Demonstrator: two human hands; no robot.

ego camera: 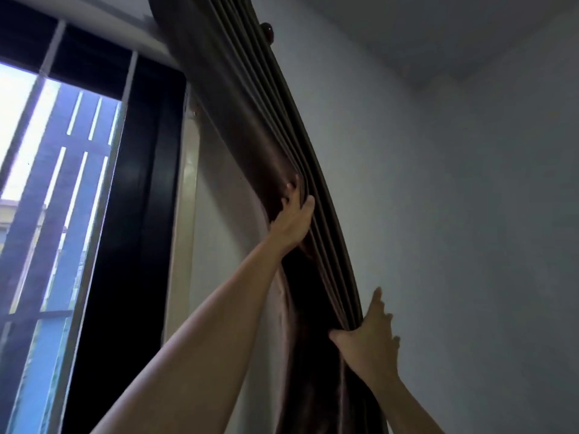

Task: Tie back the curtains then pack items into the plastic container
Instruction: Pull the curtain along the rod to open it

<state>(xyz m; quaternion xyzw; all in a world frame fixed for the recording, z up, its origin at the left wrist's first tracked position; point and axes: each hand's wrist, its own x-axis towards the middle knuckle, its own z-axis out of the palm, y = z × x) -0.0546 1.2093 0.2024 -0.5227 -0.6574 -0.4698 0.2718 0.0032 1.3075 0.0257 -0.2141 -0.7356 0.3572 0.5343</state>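
At 9 o'clock a barred window [56, 189] lets in daylight, edged by a dark window frame [138, 189]. Just right of it hangs the brown curtain [250, 120], gathered into tight lengthwise pleats. Its long axis runs from 12 o'clock, where it meets a round rod knob [267, 29], down in a slight bow towards 5 o'clock, where it leaves the picture. The left hand [293, 219] reaches up from 7 o'clock to the middle of the bundle. Its grip is narrow, with fingers curled into the left-hand folds and the thumb lying along the pleats. Lower, towards 5 o'clock, the right hand [371, 339] holds the bundle's right edge: the thumb is hooked across the front of the folds and the fingers are stretched upward behind them, so the grip closes on the cloth. A pale wall [470, 214] fills the side from 1 to 4 o'clock.
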